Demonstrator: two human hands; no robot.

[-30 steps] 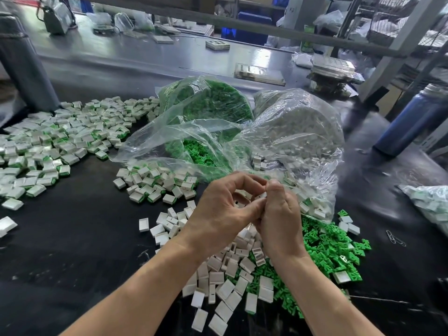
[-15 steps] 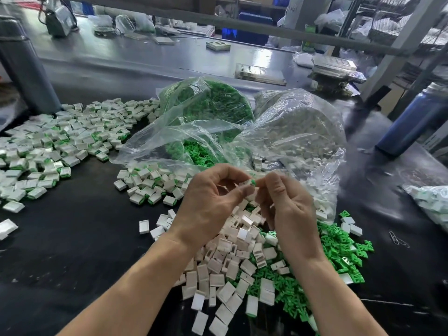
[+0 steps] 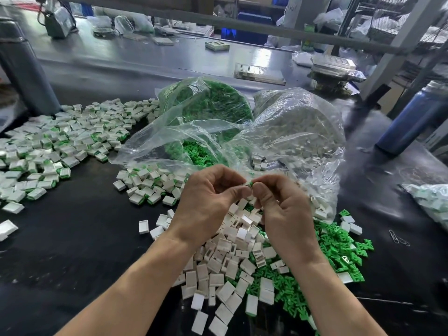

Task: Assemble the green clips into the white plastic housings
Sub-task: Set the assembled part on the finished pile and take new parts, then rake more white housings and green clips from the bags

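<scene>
My left hand (image 3: pixel 208 202) and my right hand (image 3: pixel 283 209) meet fingertip to fingertip above the table. Between them they pinch one small white housing with a green clip (image 3: pixel 249 184) showing at its end. Below the hands lies a heap of loose white housings (image 3: pixel 225 260). A spread of loose green clips (image 3: pixel 337 251) lies to the right of that heap. A small pile of assembled white-and-green pieces (image 3: pixel 148 183) sits just left of my left hand, and a far larger spread of them (image 3: pixel 55 146) covers the table's left side.
Two open clear bags stand behind the hands, one of green clips (image 3: pixel 208 103) and one of white housings (image 3: pixel 298 132). A blue bottle (image 3: pixel 412 120) stands at right, a grey post (image 3: pixel 21 64) at far left, another bag (image 3: pixel 429 200) at the right edge, paper clips (image 3: pixel 397 238) nearby.
Both hands have risen slightly and drawn a little apart at the wrists, still pinching the same piece. The green end of the clip now shows between the fingertips.
</scene>
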